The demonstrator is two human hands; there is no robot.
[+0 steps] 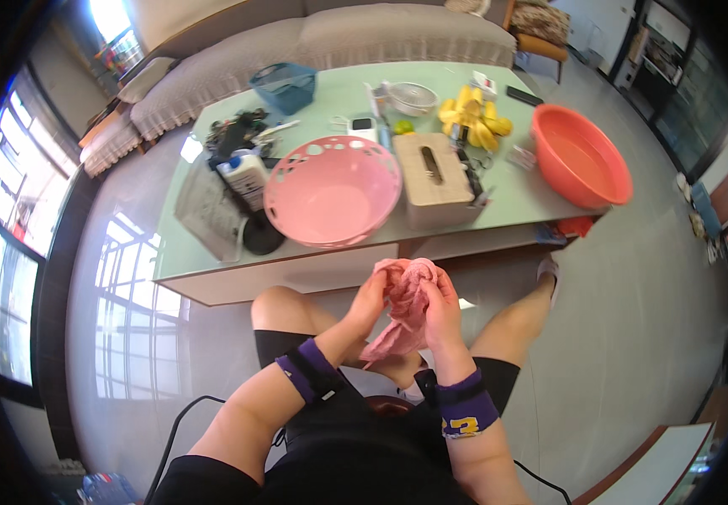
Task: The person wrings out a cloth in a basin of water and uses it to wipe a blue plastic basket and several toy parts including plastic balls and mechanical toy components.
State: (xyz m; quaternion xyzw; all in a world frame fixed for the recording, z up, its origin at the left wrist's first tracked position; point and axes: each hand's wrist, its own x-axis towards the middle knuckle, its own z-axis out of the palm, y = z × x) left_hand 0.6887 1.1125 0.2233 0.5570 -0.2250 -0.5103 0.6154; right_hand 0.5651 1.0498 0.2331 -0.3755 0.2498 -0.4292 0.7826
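Note:
A crumpled pink cloth is held up over my lap, between me and the glass-topped coffee table. My left hand grips its left side, and my right hand grips the right side near the top. One end of the cloth hangs down between my wrists. Parts of my fingers are hidden in its folds. Just beyond my hands, a pink plastic basket with a holed rim stands on the table, beside a tissue box with a wooden lid.
A red plastic basin sits at the table's right end, partly over the edge. Bananas, a blue basket, a white bottle and a small white fan also stand there. A cable runs at my left.

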